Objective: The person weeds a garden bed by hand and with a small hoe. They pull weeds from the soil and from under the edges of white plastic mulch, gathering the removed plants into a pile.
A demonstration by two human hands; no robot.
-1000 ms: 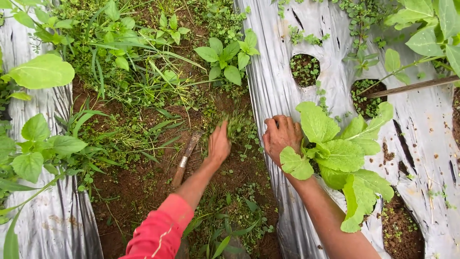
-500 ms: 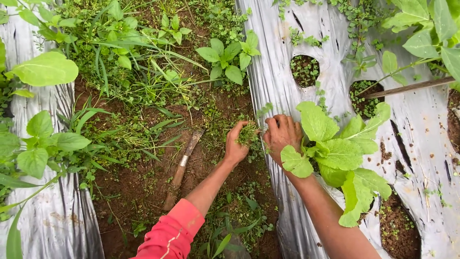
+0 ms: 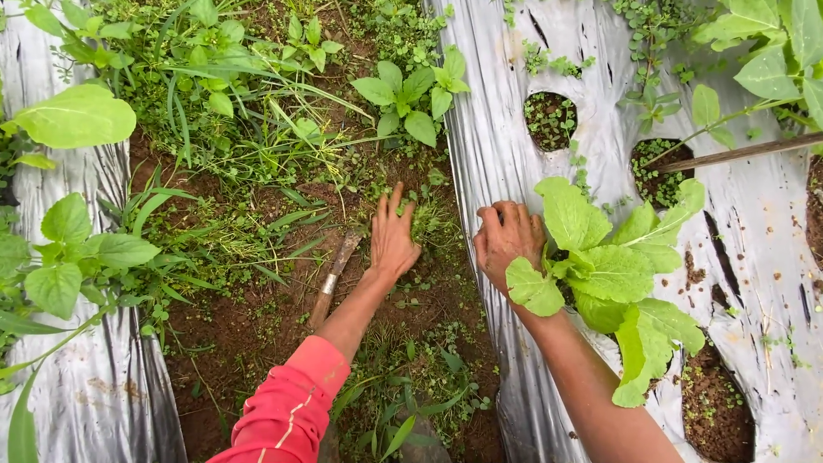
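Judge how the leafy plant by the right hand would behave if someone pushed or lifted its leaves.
The plant would probably flop: its leaves are broad, thin and spread wide. They look tender, so they would likely tear or crease under a firm push from the right hand. It seems rooted in a hole in the plastic sheet, so lifting would likely meet resistance.

— Can you see all of the tool [image 3: 333, 279]?
— No. The arm covers its near end.
— And the right hand [image 3: 507, 243]?
— A leaf [image 3: 533, 288] hides part of its wrist.
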